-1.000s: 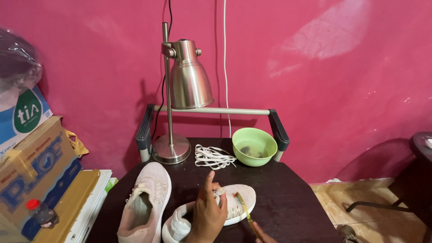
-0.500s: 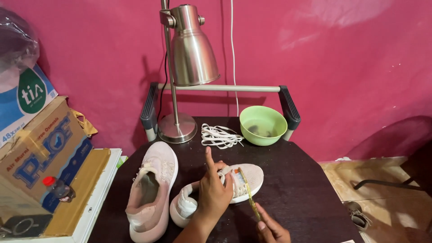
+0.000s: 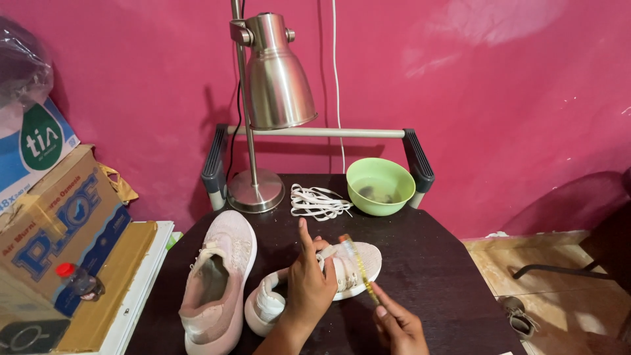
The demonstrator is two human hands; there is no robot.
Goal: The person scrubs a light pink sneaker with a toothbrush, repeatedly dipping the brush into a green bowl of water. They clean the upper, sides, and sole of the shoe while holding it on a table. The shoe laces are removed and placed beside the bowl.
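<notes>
Knit pink sneaker (image 3: 342,266), soft and light, is pinned sideways by left hand (image 3: 309,289); yellow brush (image 3: 360,268) is pinched by right hand (image 3: 394,325).

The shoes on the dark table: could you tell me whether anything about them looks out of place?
The shoe under the left hand lies tipped on its side, and the upright shoe beside it has no laces. A loose bundle of white laces lies near the green bowl.

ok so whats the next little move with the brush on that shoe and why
Probably draw the brush along the edge of the sole in a short stroke. The right hand holds it with its head already at the side of the tipped shoe, and the left hand pins that shoe on the dark table, so it looks braced for scrubbing.
</notes>
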